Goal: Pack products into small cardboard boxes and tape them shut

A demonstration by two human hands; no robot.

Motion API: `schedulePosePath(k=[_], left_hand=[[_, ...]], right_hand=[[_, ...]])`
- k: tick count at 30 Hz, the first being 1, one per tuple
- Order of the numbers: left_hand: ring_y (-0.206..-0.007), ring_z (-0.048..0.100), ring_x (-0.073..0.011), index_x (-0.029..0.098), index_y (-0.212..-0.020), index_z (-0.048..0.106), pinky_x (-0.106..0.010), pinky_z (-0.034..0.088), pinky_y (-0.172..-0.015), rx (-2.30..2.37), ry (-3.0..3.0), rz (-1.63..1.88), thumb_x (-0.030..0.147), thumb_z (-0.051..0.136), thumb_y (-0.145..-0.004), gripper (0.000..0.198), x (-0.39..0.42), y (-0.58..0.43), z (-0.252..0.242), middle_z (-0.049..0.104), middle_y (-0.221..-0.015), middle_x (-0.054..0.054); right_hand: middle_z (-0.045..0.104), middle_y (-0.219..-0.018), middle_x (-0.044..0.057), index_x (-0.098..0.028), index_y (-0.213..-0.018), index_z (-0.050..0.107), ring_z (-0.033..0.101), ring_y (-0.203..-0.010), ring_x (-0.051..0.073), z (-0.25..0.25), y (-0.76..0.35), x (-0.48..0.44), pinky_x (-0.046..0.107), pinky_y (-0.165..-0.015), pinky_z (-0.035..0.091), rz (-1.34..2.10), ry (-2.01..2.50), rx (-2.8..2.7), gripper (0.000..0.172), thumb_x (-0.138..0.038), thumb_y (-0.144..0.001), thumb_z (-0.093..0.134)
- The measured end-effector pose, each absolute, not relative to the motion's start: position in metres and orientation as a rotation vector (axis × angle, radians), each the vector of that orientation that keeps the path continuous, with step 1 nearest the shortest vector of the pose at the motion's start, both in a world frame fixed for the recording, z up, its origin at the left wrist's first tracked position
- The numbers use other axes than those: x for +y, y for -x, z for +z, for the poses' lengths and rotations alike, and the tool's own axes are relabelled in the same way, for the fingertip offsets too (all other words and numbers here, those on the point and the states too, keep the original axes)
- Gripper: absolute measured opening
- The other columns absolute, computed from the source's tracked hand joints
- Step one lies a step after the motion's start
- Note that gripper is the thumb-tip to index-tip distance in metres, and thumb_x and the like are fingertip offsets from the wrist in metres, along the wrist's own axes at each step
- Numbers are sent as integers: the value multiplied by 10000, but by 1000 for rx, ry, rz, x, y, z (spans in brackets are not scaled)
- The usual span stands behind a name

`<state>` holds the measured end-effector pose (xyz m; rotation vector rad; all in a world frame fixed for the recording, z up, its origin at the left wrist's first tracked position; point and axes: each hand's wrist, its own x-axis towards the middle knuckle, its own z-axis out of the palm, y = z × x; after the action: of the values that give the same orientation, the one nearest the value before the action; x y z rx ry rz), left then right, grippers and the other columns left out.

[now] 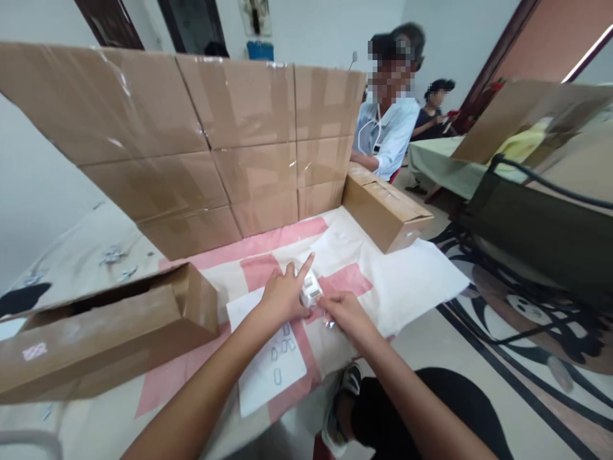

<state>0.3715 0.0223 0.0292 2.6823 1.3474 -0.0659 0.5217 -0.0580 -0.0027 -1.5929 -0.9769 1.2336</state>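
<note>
My left hand (283, 294) grips a small white plastic part (310, 291) over the pink-and-white cloth (249, 268); its forefinger sticks out while the other fingers close around the part. My right hand (345, 312) is closed beside it, pinching a small shiny metal piece (328, 322) just under the part. Both hands meet above a white paper sheet (268, 364) that carries several small metal clips (282, 348).
A wall of taped cardboard boxes (191, 140) stands behind. An open long carton (96, 332) lies at the left, another carton (385, 207) at the right. A second white sheet (412, 278) lies to the right. Two people sit beyond. A dark folding chair (531, 236) is at right.
</note>
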Motion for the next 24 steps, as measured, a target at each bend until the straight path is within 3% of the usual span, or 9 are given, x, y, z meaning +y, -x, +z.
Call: schedulePosePath(k=[6, 12, 18, 24], left_hand=[[-1132, 654, -367, 283, -1643, 38, -454, 420, -1061, 1369, -2677, -51, 417, 832, -618, 1304, 20, -373, 29, 501, -1443, -183], [-1175, 631, -365, 285, -1639, -39, -456, 427, -1056, 1365, -2705, -64, 441, 828, -623, 1344, 22, -372, 25, 492, -1452, -186], [-1188, 616, -371, 273, -1638, -36, -448, 435, -1042, 1361, -2716, -60, 435, 814, -634, 1325, 22, -372, 23, 495, -1453, -184], [-1175, 612, -379, 262, -1645, 31, -451, 440, -1040, 1372, -2698, -33, 428, 819, -621, 1302, 21, -373, 23, 509, -1430, -169]], right_hand=[[542, -427, -17, -169, -584, 677, 400, -408, 97, -6, -520, -53, 248, -466, 276, 1248, 1516, -927, 237, -327, -760, 675], [544, -438, -35, -167, -604, 668, 421, -413, 92, -5, -517, -53, 238, -462, 281, 1231, 1491, -905, 188, -253, -770, 652], [529, -398, -33, -172, -546, 604, 413, -384, 89, 3, -513, -51, 226, -450, 282, 1236, 1529, -878, 218, -139, -762, 593], [510, -386, -40, -159, -524, 594, 361, -374, 71, 7, -513, -51, 225, -455, 266, 1220, 1564, -888, 263, -146, -787, 611]])
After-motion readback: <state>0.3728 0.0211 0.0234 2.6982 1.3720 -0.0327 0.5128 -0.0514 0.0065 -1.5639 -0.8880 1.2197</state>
